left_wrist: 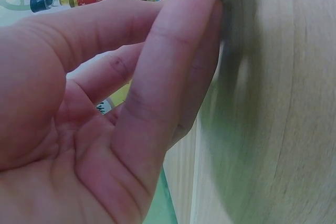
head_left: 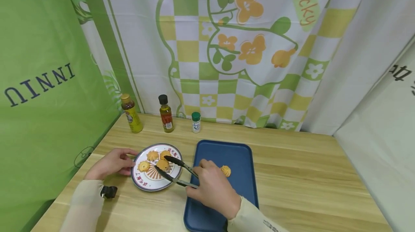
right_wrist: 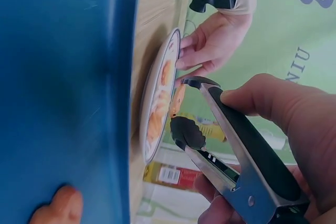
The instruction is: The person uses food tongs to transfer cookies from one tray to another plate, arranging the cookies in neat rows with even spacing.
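Observation:
My left hand (head_left: 113,161) holds the left rim of a white patterned plate (head_left: 162,184), thumb and fingers at its edge. In my right hand (head_left: 215,188) I grip metal tongs (head_left: 164,175) with black tips, which reach over the plate from the right. Between the tips is a golden cookie (right_wrist: 178,100), seen edge-on just above the plate in the right wrist view. Other swirled cookies (head_left: 143,166) lie on the plate. A single cookie (head_left: 226,170) sits on the blue tray (head_left: 223,149), partly behind my right hand.
Along the back of the wooden table (head_left: 301,174) stand a yellow-labelled bottle (head_left: 132,116), an oil bottle (head_left: 166,118) with a black cap and a small green-capped shaker (head_left: 196,123). A patterned curtain (head_left: 191,50) hangs behind them. The tray lies right beside the plate.

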Available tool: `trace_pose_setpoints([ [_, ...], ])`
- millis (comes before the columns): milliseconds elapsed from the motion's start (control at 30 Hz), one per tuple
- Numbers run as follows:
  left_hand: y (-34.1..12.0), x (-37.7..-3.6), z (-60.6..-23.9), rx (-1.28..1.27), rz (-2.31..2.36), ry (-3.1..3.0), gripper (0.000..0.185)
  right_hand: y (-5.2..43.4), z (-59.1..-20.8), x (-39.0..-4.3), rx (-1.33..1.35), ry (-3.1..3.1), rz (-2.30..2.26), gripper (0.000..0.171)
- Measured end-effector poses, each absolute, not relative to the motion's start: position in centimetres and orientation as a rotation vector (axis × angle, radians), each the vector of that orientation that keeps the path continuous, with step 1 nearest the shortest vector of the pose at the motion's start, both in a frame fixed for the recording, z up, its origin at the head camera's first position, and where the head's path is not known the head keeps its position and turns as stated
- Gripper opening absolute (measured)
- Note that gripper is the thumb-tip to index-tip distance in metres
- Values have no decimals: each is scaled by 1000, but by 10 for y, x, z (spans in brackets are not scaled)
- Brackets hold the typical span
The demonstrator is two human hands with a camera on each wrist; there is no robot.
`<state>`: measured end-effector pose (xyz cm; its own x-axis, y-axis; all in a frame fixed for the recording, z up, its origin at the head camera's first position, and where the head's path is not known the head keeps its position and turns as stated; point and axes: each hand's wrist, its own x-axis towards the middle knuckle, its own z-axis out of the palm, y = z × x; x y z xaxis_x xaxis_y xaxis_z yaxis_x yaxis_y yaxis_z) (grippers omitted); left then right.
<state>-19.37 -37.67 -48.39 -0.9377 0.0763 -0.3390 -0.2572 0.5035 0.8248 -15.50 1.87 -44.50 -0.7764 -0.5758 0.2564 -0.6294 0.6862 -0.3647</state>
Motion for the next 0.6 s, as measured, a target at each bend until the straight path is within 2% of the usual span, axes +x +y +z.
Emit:
trace_pose_setpoints([
  [200, -378, -192, -485, -132, 1437, 2397, 56, -2, -449, -159, 1026, -2753, 611, 30],
  [433, -375, -191, -481, -116, 1438, 2398, 56, -13, -458, -166, 1040, -2758, 546, 39],
  [600, -375, -189, -479, -126, 1435, 2401, 55, -15, -461, -167, 1041, -2761, 523, 39],
])
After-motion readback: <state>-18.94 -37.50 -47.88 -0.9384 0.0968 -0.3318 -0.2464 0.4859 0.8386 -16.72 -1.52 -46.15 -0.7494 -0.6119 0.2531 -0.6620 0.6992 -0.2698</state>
